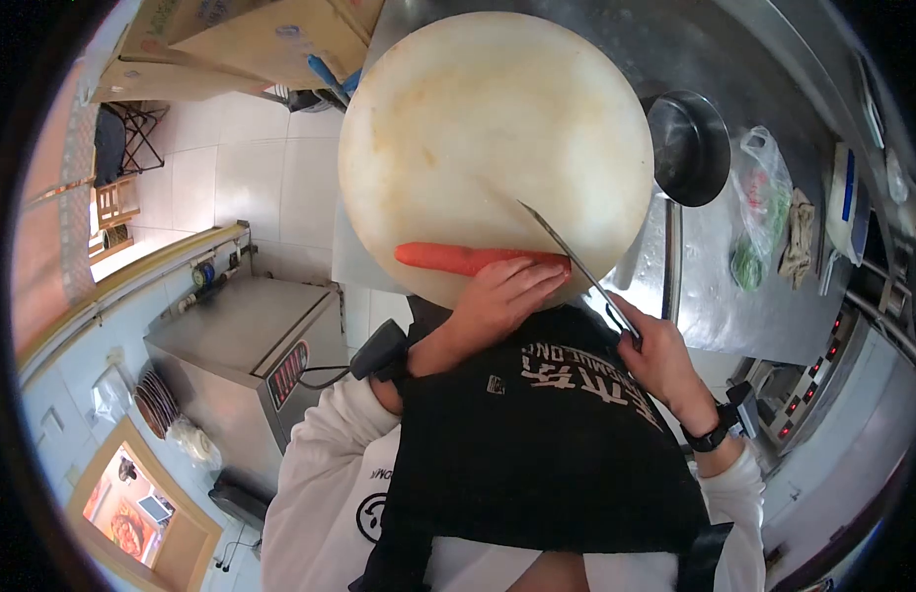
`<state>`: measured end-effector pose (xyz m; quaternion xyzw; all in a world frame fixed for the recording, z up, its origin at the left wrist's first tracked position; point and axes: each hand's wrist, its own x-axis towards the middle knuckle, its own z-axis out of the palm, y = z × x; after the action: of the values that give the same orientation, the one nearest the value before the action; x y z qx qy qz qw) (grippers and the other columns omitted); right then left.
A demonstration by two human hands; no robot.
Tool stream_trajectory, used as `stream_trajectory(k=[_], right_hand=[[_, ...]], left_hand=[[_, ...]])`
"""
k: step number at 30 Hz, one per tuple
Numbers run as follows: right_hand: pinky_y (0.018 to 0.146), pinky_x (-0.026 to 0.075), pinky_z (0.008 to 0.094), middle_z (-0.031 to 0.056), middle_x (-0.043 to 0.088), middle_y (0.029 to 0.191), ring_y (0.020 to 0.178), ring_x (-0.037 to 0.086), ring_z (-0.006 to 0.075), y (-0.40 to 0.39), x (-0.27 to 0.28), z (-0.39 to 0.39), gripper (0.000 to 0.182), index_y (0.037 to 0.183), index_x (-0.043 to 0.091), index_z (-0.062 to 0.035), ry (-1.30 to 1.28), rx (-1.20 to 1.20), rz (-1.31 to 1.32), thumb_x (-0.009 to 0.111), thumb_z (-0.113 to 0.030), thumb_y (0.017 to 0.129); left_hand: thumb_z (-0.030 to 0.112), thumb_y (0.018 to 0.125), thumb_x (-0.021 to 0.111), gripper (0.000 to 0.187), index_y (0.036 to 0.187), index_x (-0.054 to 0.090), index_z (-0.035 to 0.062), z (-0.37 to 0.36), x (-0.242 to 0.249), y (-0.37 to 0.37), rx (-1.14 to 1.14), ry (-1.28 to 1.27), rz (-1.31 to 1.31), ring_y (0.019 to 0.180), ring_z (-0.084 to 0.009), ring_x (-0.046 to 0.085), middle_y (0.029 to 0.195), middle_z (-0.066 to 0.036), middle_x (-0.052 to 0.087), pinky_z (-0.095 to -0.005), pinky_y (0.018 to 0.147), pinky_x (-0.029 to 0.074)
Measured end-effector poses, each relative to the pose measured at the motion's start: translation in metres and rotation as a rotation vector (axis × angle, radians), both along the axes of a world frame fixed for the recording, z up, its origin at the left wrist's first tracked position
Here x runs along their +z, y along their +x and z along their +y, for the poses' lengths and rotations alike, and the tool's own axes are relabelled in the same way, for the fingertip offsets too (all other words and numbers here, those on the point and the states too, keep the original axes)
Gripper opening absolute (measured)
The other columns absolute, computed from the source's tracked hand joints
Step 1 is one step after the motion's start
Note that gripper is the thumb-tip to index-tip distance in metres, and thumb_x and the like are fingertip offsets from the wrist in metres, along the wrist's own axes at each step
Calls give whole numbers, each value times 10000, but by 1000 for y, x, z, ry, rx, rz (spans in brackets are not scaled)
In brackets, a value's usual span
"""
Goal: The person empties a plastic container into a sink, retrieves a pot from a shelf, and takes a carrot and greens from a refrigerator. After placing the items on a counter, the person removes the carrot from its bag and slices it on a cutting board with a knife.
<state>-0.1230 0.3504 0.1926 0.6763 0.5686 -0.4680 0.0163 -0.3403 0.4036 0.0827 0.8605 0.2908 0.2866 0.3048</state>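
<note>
A peeled carrot (pixel 433 259) lies across the near part of a round white cutting board (pixel 497 118). My left hand (pixel 502 301) rests over the carrot's right half, its fingers closed on it and pressing it to the board. In my right hand (pixel 660 355) is a kitchen knife (pixel 567 252), gripped by the handle. Its blade slants up and to the left over the board, crossing just at the carrot's right end, close to my left fingertips.
Right of the board, a dark saucepan (pixel 687 148) stands on the steel counter (pixel 720 321), its long handle toward me. Beyond it are a plastic bag of greens (pixel 759 207) and a crumpled cloth (pixel 799 237). Cardboard boxes (pixel 251 44) stand at the upper left, near a steel cabinet (pixel 236 321).
</note>
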Motion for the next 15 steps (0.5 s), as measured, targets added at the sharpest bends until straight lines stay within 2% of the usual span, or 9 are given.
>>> stream_trajectory(k=[8,10,11,12,14,15], right_hand=[[649,481,409,181,584,790,721,587,332,17,-3,12,568,1241,444,-168,-16,76,-48,539,-25,699],[630,487,395,154,568,761,681,581,316,17,-3,17,581,1240,449,-184,126,93,-30,545,-22,690],[562,484,380,120,540,721,600,562,298,16,-5,16,617,1243,451,-199,229,160,-45,584,-41,661],[562,484,380,120,540,721,600,562,298,15,-2,19,617,1243,451,-199,221,161,-44,584,-41,661],[492,469,365,89,501,675,530,542,266,11,10,29,672,1257,438,-218,165,325,-93,633,-82,628],[492,469,365,89,501,675,530,542,266,10,11,32,672,1257,438,-218,160,328,-93,633,-82,628]], left_hand=[[91,669,558,367,1031,609,124,-6,-18,3,50,53,-14,938,-165,519,1061,17,569,-292,728,432],[86,654,558,365,1013,616,125,-8,-21,5,64,62,-40,918,-160,522,1050,15,573,-291,712,427],[86,654,558,365,1013,616,125,-8,-20,3,65,54,-39,918,-160,522,1050,15,573,-291,712,427],[86,686,556,348,1028,609,119,-9,-18,-1,70,66,-45,934,-174,525,1064,-1,572,-297,728,430],[87,717,554,330,1043,601,113,-15,-19,2,79,71,-50,951,-188,527,1077,-18,572,-304,745,433],[104,747,559,318,1063,590,107,-18,-20,8,144,-525,-226,979,-207,526,1092,-37,568,-309,778,431]])
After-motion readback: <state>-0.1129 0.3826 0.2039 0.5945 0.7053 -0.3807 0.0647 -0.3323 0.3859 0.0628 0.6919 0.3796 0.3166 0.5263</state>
